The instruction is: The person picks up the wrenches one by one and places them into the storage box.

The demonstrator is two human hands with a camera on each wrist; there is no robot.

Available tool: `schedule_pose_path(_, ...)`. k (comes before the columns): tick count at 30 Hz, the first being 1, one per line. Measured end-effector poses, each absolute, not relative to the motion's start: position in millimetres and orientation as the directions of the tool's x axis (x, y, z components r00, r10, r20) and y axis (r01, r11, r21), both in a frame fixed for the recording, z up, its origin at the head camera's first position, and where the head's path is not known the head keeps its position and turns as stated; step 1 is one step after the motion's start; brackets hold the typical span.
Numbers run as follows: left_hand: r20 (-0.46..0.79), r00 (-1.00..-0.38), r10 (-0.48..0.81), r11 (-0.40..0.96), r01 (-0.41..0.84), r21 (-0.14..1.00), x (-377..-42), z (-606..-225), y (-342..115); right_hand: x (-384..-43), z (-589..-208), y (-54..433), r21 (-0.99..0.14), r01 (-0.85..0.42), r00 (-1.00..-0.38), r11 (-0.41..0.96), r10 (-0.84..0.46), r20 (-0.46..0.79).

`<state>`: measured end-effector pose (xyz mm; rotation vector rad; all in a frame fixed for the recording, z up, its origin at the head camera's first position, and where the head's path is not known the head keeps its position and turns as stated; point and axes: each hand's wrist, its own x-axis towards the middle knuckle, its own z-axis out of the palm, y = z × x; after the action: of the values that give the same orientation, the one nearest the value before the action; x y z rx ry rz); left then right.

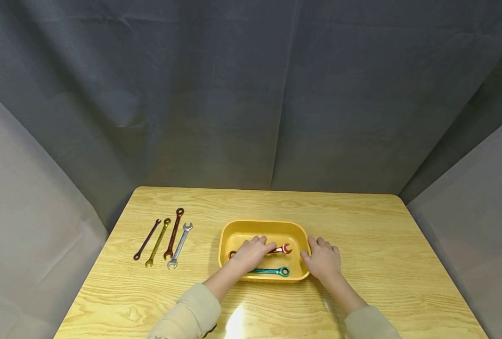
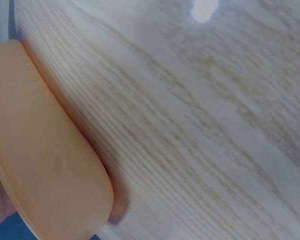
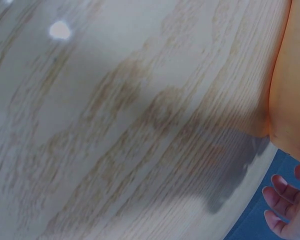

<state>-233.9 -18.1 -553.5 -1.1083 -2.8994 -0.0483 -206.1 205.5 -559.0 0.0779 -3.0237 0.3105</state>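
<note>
- Your left hand is inside the yellow tub, lying across the middle of the red wrench; the fingers and palm hide that stretch of it, so I cannot tell whether you are gripping the wrench or only resting on it.
- Your right hand is at the tub's right end, with the thumb by the rim and the other fingers along the outer side; the right wrist view shows those fingers loosely bent and spread, clasping nothing.
- The red wrench sits within the tub, its ring end to the left of your left hand and its open-jawed end to the right.
- The teal wrench lies in the tub beside the wall nearest you, ring end to the right; your left wrist covers its other end.
- Four more wrenches lie slanted, side by side and apart, on the wood-grain table, to the left of the tub; from left to right you have a purple wrench, a yellow-green wrench, a dark red wrench and a silver wrench, the last with an open jaw at both ends.
- Your beige sleeves come in from the near edge; a dark grey curtain hangs behind the table, with paler panels at either side.
</note>
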Motion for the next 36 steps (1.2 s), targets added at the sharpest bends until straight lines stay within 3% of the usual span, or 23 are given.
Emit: schedule_pose_path(36,-0.095,-0.693,0.715,0.699,0.713,0.062,-234.8,-568.1,-12.4,-206.6,-560.3,206.5,-0.199,-0.062,-0.995,0.978,-0.045,0.09)
